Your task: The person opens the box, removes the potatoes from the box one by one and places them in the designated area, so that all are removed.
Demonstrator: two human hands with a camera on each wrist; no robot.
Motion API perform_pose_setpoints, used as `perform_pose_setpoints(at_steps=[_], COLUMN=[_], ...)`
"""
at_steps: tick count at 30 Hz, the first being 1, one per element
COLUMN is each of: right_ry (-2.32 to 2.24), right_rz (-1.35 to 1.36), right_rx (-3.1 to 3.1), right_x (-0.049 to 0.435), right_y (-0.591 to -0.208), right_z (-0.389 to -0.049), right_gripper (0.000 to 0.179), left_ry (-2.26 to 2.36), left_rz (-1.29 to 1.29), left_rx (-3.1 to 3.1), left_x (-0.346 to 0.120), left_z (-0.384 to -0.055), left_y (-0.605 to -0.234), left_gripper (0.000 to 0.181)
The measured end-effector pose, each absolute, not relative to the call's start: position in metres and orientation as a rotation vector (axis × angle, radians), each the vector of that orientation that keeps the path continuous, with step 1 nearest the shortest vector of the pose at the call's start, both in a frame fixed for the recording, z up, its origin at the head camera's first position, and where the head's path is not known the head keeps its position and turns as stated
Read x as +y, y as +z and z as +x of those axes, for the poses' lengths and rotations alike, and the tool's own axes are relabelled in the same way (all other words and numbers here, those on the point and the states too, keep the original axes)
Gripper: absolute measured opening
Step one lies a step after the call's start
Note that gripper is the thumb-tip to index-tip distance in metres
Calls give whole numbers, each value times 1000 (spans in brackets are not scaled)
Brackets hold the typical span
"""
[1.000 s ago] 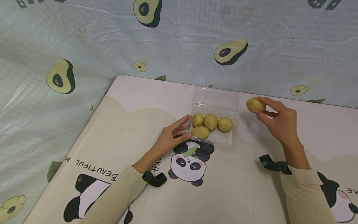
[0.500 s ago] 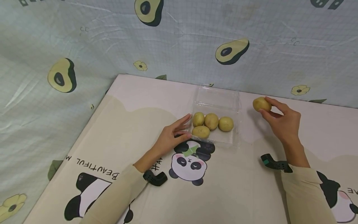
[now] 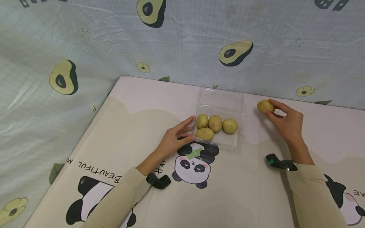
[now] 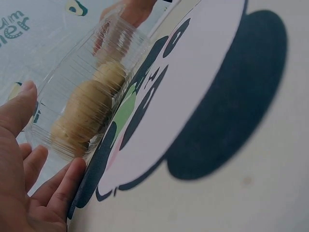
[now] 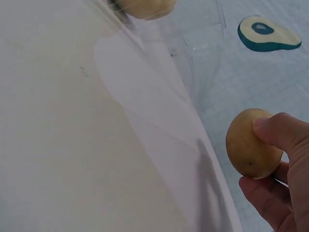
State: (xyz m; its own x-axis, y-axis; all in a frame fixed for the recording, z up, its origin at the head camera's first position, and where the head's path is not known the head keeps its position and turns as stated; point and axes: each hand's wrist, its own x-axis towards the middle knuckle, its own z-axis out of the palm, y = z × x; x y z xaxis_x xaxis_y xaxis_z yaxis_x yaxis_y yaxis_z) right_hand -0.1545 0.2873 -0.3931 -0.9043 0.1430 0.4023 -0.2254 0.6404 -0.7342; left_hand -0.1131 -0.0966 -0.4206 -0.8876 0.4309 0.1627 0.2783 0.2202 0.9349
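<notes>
A clear plastic clamshell box (image 3: 225, 139) lies on the table with its lid (image 3: 220, 98) folded back toward the wall. Several potatoes (image 3: 215, 123) sit inside, mostly at its left and back. My left hand (image 3: 171, 142) touches the box's left side with fairly straight, spread fingers; the left wrist view shows its fingertips (image 4: 76, 166) by the plastic wall. To the right of the box, my right hand (image 3: 289, 122) pinches one potato (image 5: 253, 144) between thumb and fingers. That potato is held above the table, apart from the box.
A cloth with printed pandas covers the table (image 3: 233, 190). Behind and to the left hangs a sheet (image 3: 185, 44) printed with avocados, meeting the table's back edge close behind the lid. Each wrist wears a black camera mount (image 3: 282, 163).
My right hand has moved a little to the right with the potato, away from the box, then back very slightly. The left hand and the box have stayed put.
</notes>
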Motion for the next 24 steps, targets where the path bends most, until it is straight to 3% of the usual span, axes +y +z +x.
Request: perform_pose_setpoints(at_steps=[24], right_ry=[1164], right_rz=[135], right_rx=[-2735], right_x=[292], right_y=[-395], right_z=[-158], right_gripper=[47], left_ry=[1787], left_rz=[697], left_rx=[2318], left_x=[-96], left_z=[-114], left_y=[-421], left_gripper=[68])
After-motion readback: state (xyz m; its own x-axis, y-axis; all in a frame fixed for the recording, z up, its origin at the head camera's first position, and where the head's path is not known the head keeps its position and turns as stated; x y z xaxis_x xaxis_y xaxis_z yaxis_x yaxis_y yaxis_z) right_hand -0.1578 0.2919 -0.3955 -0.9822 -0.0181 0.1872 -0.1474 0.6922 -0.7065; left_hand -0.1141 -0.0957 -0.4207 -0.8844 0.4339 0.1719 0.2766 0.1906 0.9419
